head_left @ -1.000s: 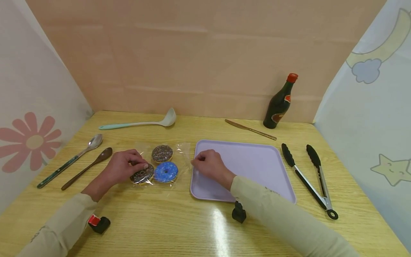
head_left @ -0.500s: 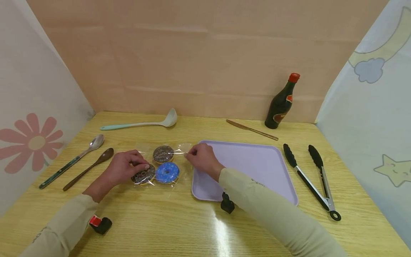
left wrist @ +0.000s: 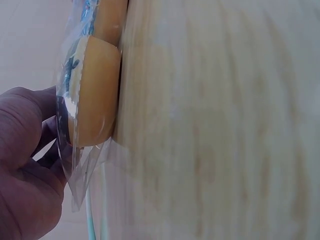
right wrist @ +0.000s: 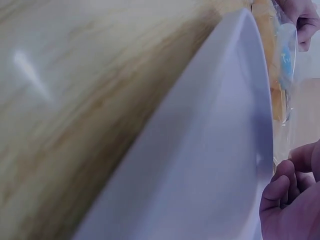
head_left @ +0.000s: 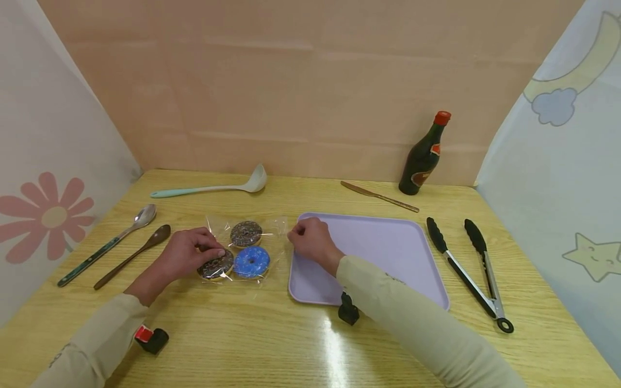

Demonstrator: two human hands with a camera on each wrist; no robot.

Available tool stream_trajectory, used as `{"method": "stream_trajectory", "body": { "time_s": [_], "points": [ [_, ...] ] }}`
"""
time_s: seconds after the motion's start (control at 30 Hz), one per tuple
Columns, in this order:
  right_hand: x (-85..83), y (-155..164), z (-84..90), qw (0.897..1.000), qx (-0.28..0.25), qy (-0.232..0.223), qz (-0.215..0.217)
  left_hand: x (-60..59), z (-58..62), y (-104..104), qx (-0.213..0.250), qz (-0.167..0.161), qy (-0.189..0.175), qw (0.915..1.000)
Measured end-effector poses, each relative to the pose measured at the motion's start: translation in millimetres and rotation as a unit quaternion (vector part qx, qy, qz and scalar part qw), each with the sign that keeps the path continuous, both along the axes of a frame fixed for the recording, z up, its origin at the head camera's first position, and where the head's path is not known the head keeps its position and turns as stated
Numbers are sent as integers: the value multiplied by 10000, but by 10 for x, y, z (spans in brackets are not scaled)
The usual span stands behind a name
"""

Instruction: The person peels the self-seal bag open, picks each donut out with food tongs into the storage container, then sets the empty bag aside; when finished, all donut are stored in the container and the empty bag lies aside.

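Observation:
Three doughnuts lie in a clear plastic bag [head_left: 278, 261] on the table: a blue-iced one [head_left: 252, 262], a chocolate one with sprinkles [head_left: 246, 234] behind it, and another dark chocolate one [head_left: 215, 265] at left. My left hand [head_left: 189, 251] holds the bag at that left doughnut, thumb on its icing. From the side, the left wrist view shows the doughnut's tan base [left wrist: 97, 92] through the film. My right hand [head_left: 312, 240] pinches the bag's right edge, over the left rim of the lilac tray [head_left: 378, 253]. Its curled fingers [right wrist: 282, 185] appear beside the tray in the right wrist view.
A ladle [head_left: 254, 179] lies at the back left, with two spoons [head_left: 144, 215] [head_left: 159, 235] at left. Behind the tray are a gold knife [head_left: 378, 196] and an upright dark bottle [head_left: 420, 161]. Black-tipped tongs [head_left: 477, 280] lie right of the tray.
My right hand moved slightly left and back with the bag's edge, then returned a little to the right, drawing the film out. The left hand has stayed on the left doughnut.

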State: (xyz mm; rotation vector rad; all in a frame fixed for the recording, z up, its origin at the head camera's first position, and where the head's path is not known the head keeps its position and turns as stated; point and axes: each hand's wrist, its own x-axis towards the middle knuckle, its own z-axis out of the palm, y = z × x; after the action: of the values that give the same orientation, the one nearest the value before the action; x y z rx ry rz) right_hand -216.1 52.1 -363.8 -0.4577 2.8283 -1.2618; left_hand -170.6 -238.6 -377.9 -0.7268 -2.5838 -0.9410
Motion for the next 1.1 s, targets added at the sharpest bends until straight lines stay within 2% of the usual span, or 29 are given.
{"method": "stream_trajectory", "body": {
  "time_s": [0.33, 0.57, 0.8, 0.97, 1.1],
  "points": [
    [-25, 82, -70, 9997, -37, 82, -220, -2, 10, 0, -4, -39, 2, 10000],
    [-61, 67, -23, 9992, 80, -295, -250, -16, -5, -3, -2, -52, -9, 10000],
    [-138, -59, 74, 9977, 278, -611, -62, -38, -22, -9, 71, -111, 49, 9999],
    [-151, -99, 83, 9992, 130, -377, 86, -44, -31, -12, 22, -136, 66, 9999],
    [-150, -88, 81, 9998, -31, -201, 12, -50, -33, -28, 5, -102, -4, 9999]
  ]
}}
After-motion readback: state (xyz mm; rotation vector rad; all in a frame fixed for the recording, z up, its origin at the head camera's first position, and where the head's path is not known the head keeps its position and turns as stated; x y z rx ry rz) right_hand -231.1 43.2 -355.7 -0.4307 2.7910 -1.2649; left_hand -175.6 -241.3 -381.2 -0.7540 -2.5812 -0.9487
